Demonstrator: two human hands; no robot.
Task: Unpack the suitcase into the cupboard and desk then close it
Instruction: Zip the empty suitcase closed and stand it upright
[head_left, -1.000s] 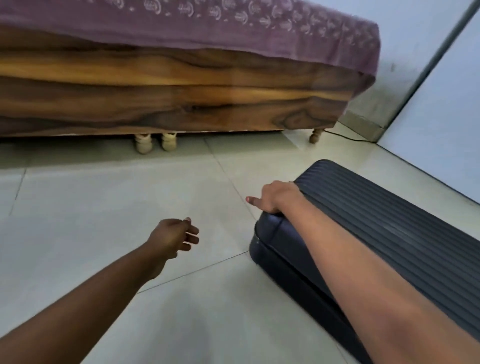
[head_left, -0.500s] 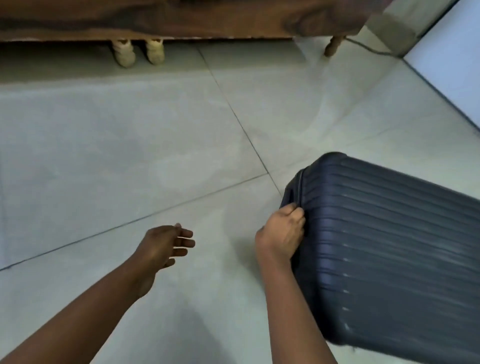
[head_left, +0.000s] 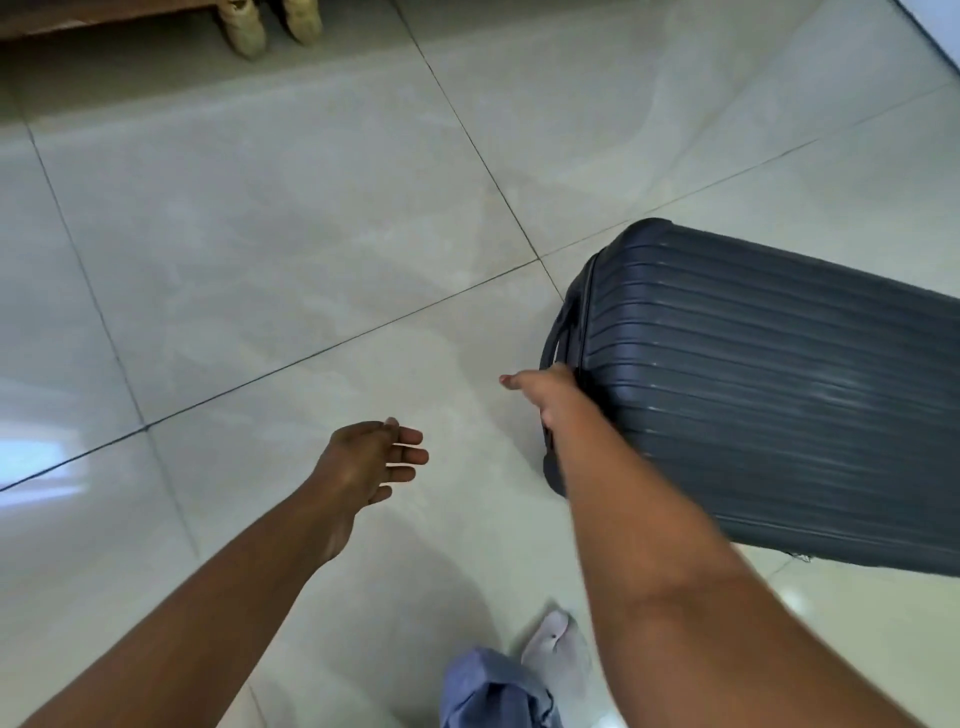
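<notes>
A dark grey ribbed hard-shell suitcase (head_left: 769, 384) lies closed on the tiled floor at the right. My right hand (head_left: 550, 395) grips its left end near the side handle, with the thumb sticking out to the left. My left hand (head_left: 371, 457) hovers over the bare floor to the left of the case, fingers loosely spread and holding nothing. It does not touch the suitcase.
A wooden bed frame (head_left: 104, 13) with two pale legs (head_left: 267, 26) runs along the top left edge. My foot in a pale sock (head_left: 553, 649) and a blue trouser leg (head_left: 493, 691) show at the bottom. Glossy floor tiles (head_left: 285, 234) stretch between bed and suitcase.
The view has tilted down, so the bed has slid almost out of sight. My right hand has shifted from the case's top corner to its left end, and the suitcase has turned.
</notes>
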